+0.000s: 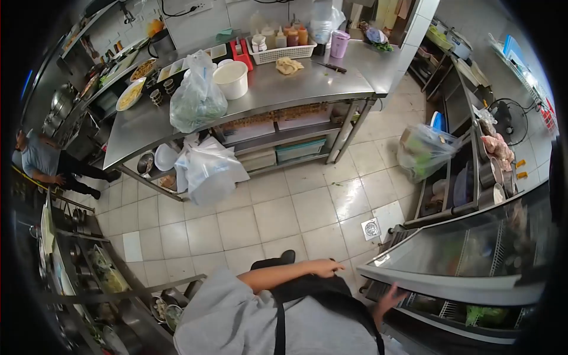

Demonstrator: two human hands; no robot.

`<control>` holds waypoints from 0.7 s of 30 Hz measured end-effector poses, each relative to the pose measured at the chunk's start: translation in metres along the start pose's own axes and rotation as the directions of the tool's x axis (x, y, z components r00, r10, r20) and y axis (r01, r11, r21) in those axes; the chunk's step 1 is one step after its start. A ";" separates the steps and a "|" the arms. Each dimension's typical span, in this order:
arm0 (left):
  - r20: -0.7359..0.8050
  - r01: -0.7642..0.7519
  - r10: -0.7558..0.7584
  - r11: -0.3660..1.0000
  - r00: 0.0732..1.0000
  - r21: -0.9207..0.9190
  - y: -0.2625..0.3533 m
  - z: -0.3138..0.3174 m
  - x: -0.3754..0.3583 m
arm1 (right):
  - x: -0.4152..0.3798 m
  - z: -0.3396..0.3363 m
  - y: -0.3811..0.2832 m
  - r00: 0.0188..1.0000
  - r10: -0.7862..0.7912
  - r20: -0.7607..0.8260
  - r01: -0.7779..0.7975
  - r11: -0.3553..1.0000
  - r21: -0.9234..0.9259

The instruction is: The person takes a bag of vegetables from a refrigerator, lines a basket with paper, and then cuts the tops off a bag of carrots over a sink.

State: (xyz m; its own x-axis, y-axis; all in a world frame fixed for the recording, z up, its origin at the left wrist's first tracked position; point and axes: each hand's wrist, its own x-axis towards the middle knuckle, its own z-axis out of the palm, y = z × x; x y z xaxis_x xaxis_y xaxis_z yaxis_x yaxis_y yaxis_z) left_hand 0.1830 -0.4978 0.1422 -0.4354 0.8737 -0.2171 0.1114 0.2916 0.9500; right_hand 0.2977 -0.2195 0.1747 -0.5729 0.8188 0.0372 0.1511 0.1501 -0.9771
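Note:
My left hand is in front of my dark apron, its fingers curled together; whether something small is in them is too small to tell. To the right, my right hand is beside the edge of a glass-fronted fridge door, fingers spread. The door stands ajar, and green leafy vegetables show on the wire racks behind it.
A steel table carries a bag of greens, a white bucket, a sauce basket and a knife. Another person stands far left. A plastic bag sits near the right shelves.

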 end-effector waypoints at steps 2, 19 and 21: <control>-0.080 0.074 -0.074 0.997 0.994 -0.001 -0.017 -0.032 -0.035 | 0.012 -0.019 0.005 0.970 -0.052 -0.239 -0.001 0.976 -0.217; -0.806 0.087 0.052 0.988 0.590 0.127 0.021 -0.356 -0.079 | 0.143 0.293 -0.010 0.860 -0.233 0.454 0.420 0.828 -0.371; -0.865 0.105 0.077 0.983 0.496 0.148 0.041 -0.423 -0.065 | 0.201 0.424 -0.081 0.655 -0.507 0.560 0.655 0.750 -0.088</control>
State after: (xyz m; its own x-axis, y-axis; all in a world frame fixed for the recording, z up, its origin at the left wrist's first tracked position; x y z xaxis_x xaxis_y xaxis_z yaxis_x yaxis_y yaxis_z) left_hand -0.1626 -0.7073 0.2901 -0.9801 0.1186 0.1594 0.1957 0.4358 0.8785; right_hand -0.1709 -0.3022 0.1725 -0.9030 0.1504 0.4025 -0.1914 0.6978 -0.6902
